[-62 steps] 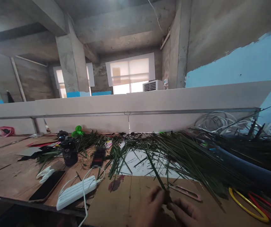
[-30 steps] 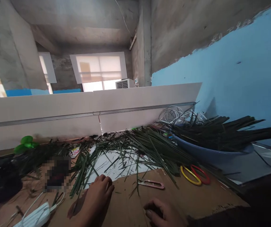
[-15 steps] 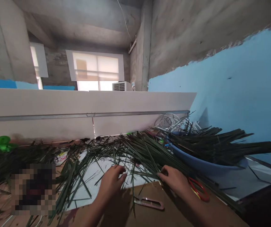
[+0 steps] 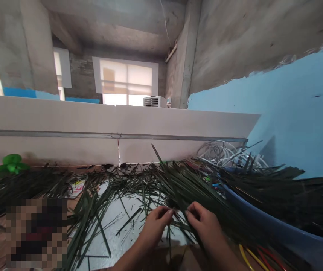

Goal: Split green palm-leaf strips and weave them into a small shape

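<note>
Long green strip [image 4: 158, 157] slanted up across the leaf pile [image 4: 195, 184], seemingly pinched by the right hand [image 4: 205, 222]. Left hand [image 4: 156, 226] close beside, thumb and forefinger nearly meeting; gripping anything, I couldn't tell. Light pinch seemed best against creasing. Blue basin [image 4: 259, 209] rightward.

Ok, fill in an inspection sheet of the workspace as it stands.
Surface: white sheet, littered with leaf strips.
Job's things: green leaf heap ahead; dark leaves in the blue basin, right.
Clutter: green bladed object, far left; yellow loop, lower right.
Left hand: fingertips together; hold unclear.
Right hand: fingertips at a long strip; grip partly hidden.
Cables: white coils, back right; could be tubing.
Surroundings: white partition ahead, light-blue wall right.
</note>
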Motion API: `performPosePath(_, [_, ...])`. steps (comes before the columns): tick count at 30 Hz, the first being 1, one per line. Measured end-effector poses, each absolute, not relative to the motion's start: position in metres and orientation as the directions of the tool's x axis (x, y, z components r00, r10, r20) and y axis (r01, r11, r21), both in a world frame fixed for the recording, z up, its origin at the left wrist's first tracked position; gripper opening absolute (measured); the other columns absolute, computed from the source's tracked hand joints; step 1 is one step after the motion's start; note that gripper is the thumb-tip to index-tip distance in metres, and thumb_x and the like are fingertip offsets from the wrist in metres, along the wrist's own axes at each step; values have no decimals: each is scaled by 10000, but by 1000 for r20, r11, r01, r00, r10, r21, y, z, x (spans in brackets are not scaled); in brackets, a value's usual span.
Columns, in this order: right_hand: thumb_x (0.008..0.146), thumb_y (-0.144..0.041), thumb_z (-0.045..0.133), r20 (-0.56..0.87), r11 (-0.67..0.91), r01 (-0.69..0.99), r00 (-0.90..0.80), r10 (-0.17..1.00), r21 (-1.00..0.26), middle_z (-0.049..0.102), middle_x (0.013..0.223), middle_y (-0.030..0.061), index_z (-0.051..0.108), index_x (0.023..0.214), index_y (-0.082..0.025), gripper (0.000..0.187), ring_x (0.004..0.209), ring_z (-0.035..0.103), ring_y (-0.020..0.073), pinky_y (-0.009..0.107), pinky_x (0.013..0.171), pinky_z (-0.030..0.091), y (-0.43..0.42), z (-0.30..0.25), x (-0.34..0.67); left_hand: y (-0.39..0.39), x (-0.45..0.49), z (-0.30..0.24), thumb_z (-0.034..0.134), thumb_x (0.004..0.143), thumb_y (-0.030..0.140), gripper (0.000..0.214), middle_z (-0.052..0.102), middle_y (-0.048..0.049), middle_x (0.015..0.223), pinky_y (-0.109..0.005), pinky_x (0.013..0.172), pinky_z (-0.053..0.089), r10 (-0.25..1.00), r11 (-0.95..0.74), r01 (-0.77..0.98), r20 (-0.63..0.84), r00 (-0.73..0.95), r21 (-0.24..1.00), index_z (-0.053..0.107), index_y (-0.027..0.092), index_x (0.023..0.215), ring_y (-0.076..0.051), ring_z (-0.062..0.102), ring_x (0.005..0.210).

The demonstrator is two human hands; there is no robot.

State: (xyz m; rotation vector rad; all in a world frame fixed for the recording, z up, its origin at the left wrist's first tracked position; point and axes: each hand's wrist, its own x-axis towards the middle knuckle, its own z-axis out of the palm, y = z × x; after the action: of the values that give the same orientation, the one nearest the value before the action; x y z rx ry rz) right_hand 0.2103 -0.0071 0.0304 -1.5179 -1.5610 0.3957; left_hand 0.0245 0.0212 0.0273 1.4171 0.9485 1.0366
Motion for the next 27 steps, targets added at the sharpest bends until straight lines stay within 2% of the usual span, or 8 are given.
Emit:
performPosePath(3, [850, -428, 560, 376, 291, 523, 62, 924, -801, 647, 673, 0, 581, 711, -221, 250, 665, 586, 208, 282, 619, 406, 1, 30, 174, 23, 24, 31, 703, 685, 503, 345, 639, -13, 755, -320, 714, 429, 975, -63, -132, 89, 204, 989, 648, 184, 807, -209, 563, 761])
performPosePath(6, [872, -443, 554, 340, 324, 417, -39, 940, -849, 680, 734, 17, 611, 761, -213, 262, 707, 603, 211, 285, 650, 439, 12, 23, 149, 29, 15, 31, 724, 664, 479, 322, 619, -5, 768, -308, 712, 422, 990, -84, -166, 100, 96, 983, 605, 199, 769, -203, 547, 772])
performPosePath(9, [816, -480, 621, 222, 244, 232, -119, 968, -942, 624, 691, 5, 604, 738, -203, 288, 654, 560, 186, 269, 577, 436, 29, 15, 134, 39, 1, 28, 711, 675, 489, 323, 580, 6, 722, -303, 691, 411, 996, -77, -203, 86, 39, 976, 586, 195, 723, -184, 509, 720])
performPosePath(12, [731, -485, 720, 147, 173, 162, -158, 976, -972, 547, 634, -27, 569, 688, -206, 321, 579, 498, 151, 241, 491, 393, 51, 14, 130, 49, -8, 25, 705, 690, 480, 315, 546, 18, 689, -297, 674, 405, 995, -92, -240, 97, 7, 966, 577, 192, 709, -166, 476, 678])
performPosePath(17, [699, -513, 775, 193, 197, 5, -169, 966, -980, 624, 741, 10, 643, 816, -195, 364, 667, 549, 180, 261, 540, 441, 74, 24, 131, 54, -7, 18, 718, 712, 449, 286, 583, -2, 722, -311, 726, 433, 992, -110, -259, 121, 27, 960, 590, 193, 727, -185, 515, 723])
performPosePath(19, [685, -485, 799, 190, 169, -112, -209, 959, -979, 673, 792, 33, 674, 845, -184, 363, 744, 598, 211, 305, 654, 494, 73, 26, 129, 53, -3, 12, 710, 736, 428, 260, 624, -24, 787, -328, 799, 444, 988, -126, -265, 146, 55, 956, 609, 191, 770, -207, 547, 796])
performPosePath(22, [693, -416, 809, 172, 120, -224, -230, 958, -967, 713, 803, 39, 720, 843, -175, 297, 824, 628, 239, 355, 802, 496, 69, 23, 129, 51, 1, -3, 692, 766, 447, 272, 645, -45, 832, -343, 844, 440, 985, -130, -233, 153, 82, 964, 618, 189, 805, -229, 559, 850])
performPosePath(27, [662, -369, 826, 137, 92, -274, -151, 979, -957, 701, 713, 9, 743, 782, -172, 245, 656, 571, 177, 280, 627, 451, 71, 24, 137, 52, 3, -19, 643, 790, 561, 371, 614, -44, 819, -327, 805, 416, 984, -131, -104, 141, 104, 986, 611, 192, 792, -227, 522, 836])
